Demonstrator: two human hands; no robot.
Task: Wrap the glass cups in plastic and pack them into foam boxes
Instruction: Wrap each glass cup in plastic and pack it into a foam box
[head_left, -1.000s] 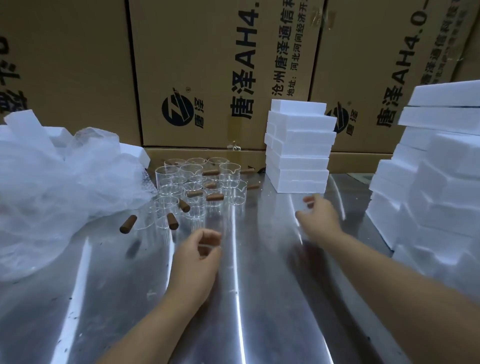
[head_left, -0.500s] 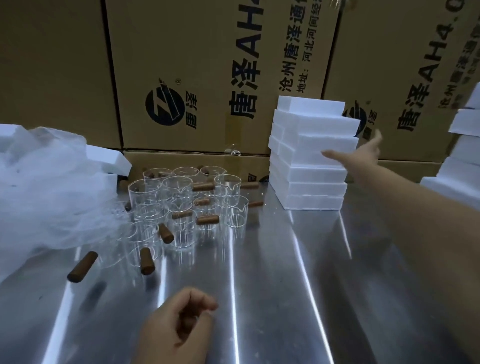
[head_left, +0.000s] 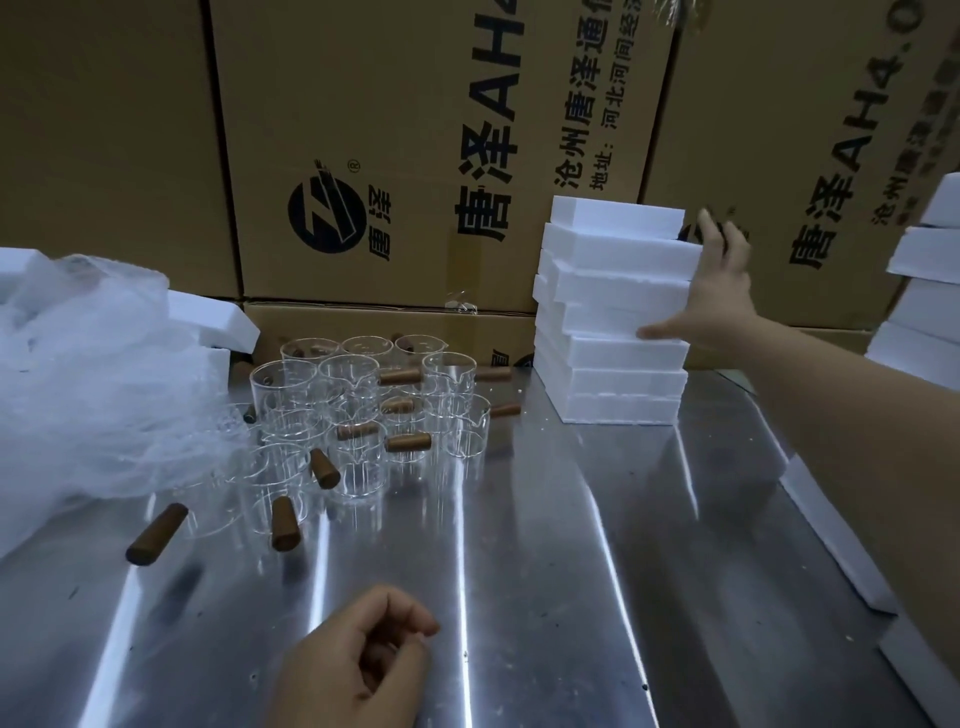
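Packing has not visibly begun. The cups (head_left: 353, 410) stand bare in a tight cluster on the table (head_left: 571, 545), left of centre, their brown handles pointing all ways. None shows any wrap and none sits in foam. The plastic (head_left: 93, 374) lies in a loose heap at the far left, its edge touching the nearest cups. The foam boxes (head_left: 613, 322) are stacked, closed, at the back against the cartons (head_left: 415, 156), well apart from the left hand. The right hand (head_left: 711, 301) is spread wide against the stack's right end, thumb laid across the front face, fingers straight. It touches the stack but lifts nothing. The left hand (head_left: 358, 660) hangs near the table's front edge, fingers loosely curled, with nothing seen in it. In my judgement the whole job remains: fetching a box, wrapping each cup, seating it and closing up. The clear glass overlaps, so the cups cannot be counted reliably. The heap hides part of some foam at the left. A second foam stack (head_left: 924, 291) is cut off at the right. The boxes' insides are not shown.
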